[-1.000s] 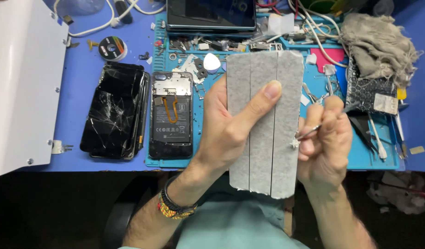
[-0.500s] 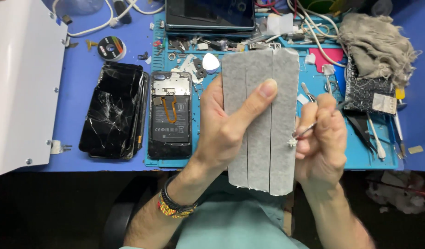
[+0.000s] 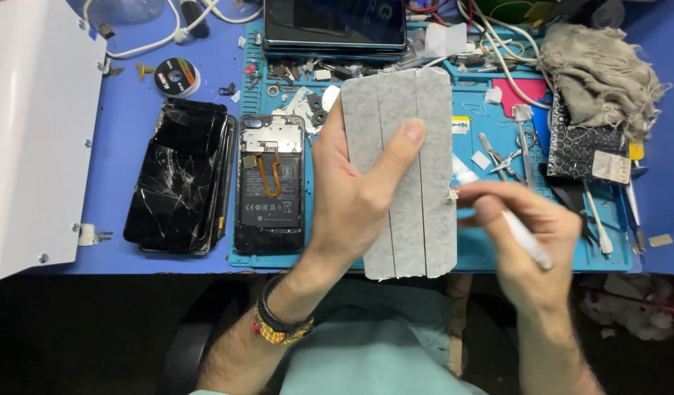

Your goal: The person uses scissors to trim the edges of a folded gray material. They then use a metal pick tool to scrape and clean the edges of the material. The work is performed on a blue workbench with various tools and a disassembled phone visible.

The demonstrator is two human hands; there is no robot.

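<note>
At frame left lie a cracked screen (image 3: 177, 179) and an opened phone (image 3: 270, 183). At centre, the left hand (image 3: 352, 208) grips a grey striped sheet (image 3: 403, 172), thumb across it. The right hand (image 3: 531, 241) pinches a white tool (image 3: 523, 238) at the sheet's right edge.

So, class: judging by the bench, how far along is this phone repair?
Done: the cracked screen lies detached beside the opened phone. In hand: the left hand holds a grey adhesive sheet while the right hand works a thin tool at its edge. Left: the phone's insides are uncovered.
</note>
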